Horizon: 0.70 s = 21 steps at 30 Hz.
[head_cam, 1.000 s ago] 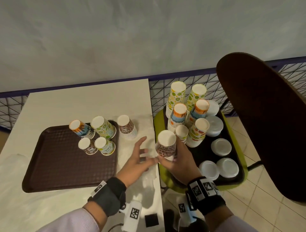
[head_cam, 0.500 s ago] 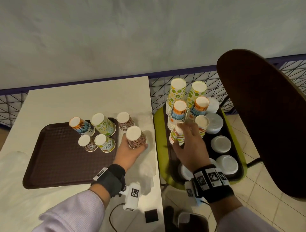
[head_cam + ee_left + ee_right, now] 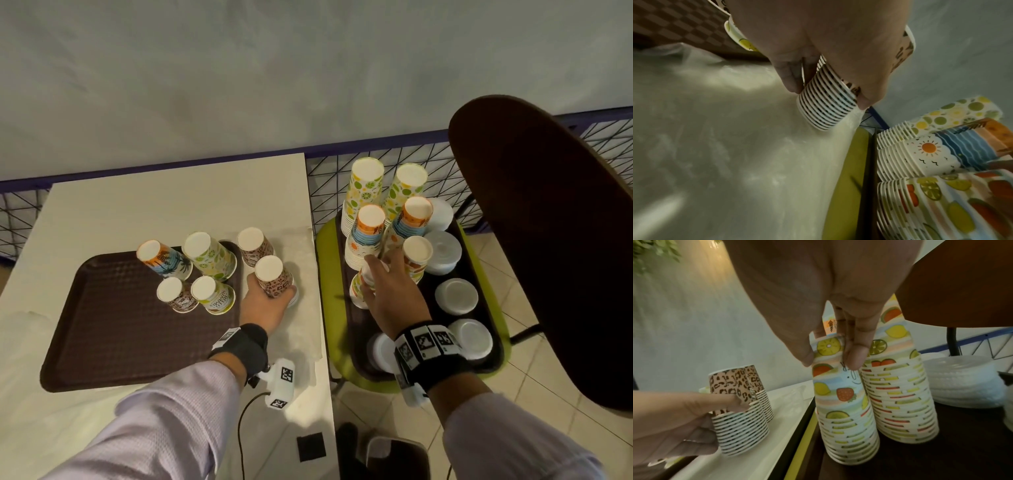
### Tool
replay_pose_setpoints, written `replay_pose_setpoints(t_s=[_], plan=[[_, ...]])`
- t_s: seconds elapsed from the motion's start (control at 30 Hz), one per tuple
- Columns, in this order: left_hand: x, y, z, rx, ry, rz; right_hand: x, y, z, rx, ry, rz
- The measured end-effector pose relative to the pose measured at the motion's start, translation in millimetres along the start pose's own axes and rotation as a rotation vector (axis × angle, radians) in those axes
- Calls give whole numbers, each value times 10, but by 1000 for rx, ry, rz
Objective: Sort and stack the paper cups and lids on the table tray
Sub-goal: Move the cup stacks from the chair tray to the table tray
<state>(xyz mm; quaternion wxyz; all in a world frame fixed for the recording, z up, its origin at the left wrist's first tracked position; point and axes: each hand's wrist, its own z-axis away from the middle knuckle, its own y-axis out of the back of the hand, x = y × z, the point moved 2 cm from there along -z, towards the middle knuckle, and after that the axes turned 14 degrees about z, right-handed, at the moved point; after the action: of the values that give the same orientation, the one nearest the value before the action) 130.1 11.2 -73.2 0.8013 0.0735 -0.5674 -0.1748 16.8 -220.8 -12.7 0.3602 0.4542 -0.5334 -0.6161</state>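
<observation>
A pale wall stands behind a beige table, and a dark wire fence runs along its far edge. On the left part of the table lies a brown tray. Four stacks of upside-down cups stand in its far right corner: a palm stack and a lime stack behind, and a small brown stack and a yellow-green stack in front.

Just right of the tray, on the bare table, a leopard stack stands alone. Near it, closer to the person, the left hand holds a second leopard stack. The fingers are curled around its side, with the thumb on the other side. Its lowest rim touches the table or is just above it; I cannot tell which.

Right of the table there is a green stool with a dark tray on it. Tall cup stacks stand crowded at its far left side. The right hand grips the top of a fruit stack there, with thumb and fingers pinching its upper cup. This stack stands on the dark tray, touching a second fruit stack beside it. White lids lie in piles on the right half of this tray. A dark chair back is at the far right.
</observation>
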Motion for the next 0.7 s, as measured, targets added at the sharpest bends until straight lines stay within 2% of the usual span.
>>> replay_pose_setpoints(t_s=[0.13,0.23,0.33,0.4,0.43,0.5,0.6,0.7], plan=[[-55,-3,8,-5,39,-24,24,-28,57,-32,27,-45],[4,18,108,-2,38,40,53,-57,151,-30,18,-67],[20,30,378,107,61,78,85,-55,268,-26,-11,-87],[-64,2,633,129,156,40,113,-52,344,-6,-35,-116],[-127,-37,754,79,201,18,125,-50,379,9,-44,-124],[-159,-161,997,-118,209,-46,148,-55,441,51,-43,-136],[-45,-432,1131,-357,62,-94,215,-65,518,91,-38,-167],[91,-752,941,-459,-75,-202,296,-90,574,65,-60,-223]])
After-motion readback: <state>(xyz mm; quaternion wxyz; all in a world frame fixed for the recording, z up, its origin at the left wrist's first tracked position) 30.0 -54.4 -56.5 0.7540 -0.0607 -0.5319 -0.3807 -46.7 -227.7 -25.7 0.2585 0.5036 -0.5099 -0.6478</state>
